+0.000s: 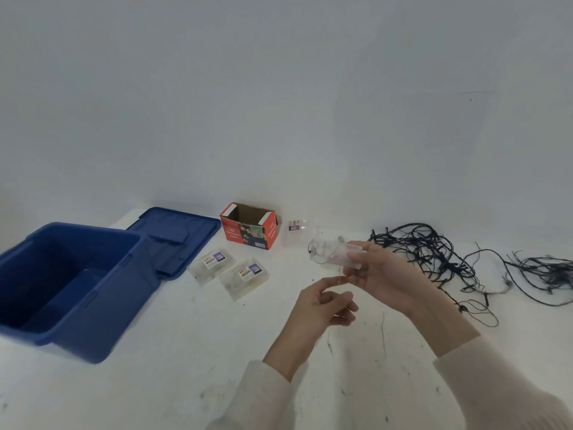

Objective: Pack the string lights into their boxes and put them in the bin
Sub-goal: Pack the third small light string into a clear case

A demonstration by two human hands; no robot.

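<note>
Head view: packing is partly under way, and nothing is showing in the bin yet.
Right hand [381, 271] is gripping a clear battery case [347, 256] trailing fine wire above the tabletop [186, 352]; left hand [325, 302] is curling its fingers just below, and I cannot tell whether they are pinching wire. A clear labelled pack [212, 265] and a second pack [245, 276] are lying filled beside the blue bin [93, 305]. The red LED box [248, 234] is standing open, and the dark string lights [428, 246] are sprawling loose. Judged under halfway.

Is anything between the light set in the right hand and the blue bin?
Nothing blocks the light set. The blue bin is open, its lid lying beside it. Two packed clear boxes lie on the table between, low.
</note>
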